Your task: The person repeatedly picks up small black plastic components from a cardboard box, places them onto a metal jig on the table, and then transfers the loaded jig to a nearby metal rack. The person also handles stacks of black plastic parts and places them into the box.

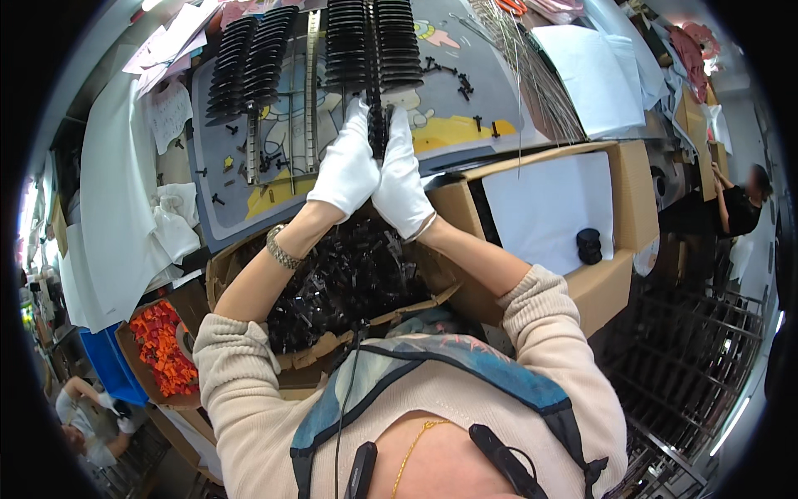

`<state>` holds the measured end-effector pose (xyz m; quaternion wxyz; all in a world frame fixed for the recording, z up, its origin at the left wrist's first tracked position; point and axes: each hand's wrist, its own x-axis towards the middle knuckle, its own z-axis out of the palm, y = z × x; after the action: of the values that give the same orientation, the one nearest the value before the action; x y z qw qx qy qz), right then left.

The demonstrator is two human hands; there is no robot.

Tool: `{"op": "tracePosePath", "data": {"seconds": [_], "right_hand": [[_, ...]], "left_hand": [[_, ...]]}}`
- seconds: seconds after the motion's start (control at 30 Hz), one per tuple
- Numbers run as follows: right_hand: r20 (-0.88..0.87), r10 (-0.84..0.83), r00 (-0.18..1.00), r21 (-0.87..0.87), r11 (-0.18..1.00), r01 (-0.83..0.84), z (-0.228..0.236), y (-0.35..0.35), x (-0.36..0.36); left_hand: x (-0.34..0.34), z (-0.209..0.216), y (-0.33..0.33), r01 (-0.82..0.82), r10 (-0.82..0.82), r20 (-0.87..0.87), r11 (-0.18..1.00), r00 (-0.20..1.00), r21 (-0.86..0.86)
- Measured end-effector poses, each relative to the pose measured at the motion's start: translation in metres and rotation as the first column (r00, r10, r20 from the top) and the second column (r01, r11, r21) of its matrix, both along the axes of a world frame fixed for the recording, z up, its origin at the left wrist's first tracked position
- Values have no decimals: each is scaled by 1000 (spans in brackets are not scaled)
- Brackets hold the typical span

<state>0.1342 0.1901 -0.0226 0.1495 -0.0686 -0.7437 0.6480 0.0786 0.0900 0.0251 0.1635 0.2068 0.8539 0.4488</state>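
Note:
Both my hands wear white gloves and press together around a stack of black plastic parts (378, 125) that runs along a metal rod on the work table. My left hand (347, 162) cups the stack's left side, my right hand (401, 170) its right side. Longer rows of the same black parts (366, 41) continue beyond my fingers, and two more rows (249, 62) lie to the left. Below my wrists an open cardboard box (416, 303) holds a heap of loose black plastic parts (341, 287).
A printed mat (465, 75) covers the table, with small black pieces scattered on it. A cardboard box (623, 200) with white sheets and a black round object (588, 245) stands at right. A box of orange parts (162, 345) sits lower left. Other people work at both sides.

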Motion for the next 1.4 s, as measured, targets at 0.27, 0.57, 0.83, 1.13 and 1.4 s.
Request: {"op": "tracePosePath", "data": {"seconds": [0.27,0.57,0.83,1.13,1.4], "right_hand": [[-16,54,998,616,787,-33,4,33,2],[199,230,953,564,768,-303,53,55,-15],[112,-351,930,838,536,101,10,-16,-69],[-179,-730,659,612,442,656,2,-51,-76],[199,67,978,-63,996,-56,0,29,-45]], "left_hand": [[-12,-16,20,-49,-177,423,881,889,471],[-41,7,13,280,-281,-8,952,960,122],[-58,-3,0,192,-241,213,955,947,225],[-53,-21,12,160,-318,-469,925,824,-345],[-61,-21,-12,-149,-360,-609,765,707,-626]]}}
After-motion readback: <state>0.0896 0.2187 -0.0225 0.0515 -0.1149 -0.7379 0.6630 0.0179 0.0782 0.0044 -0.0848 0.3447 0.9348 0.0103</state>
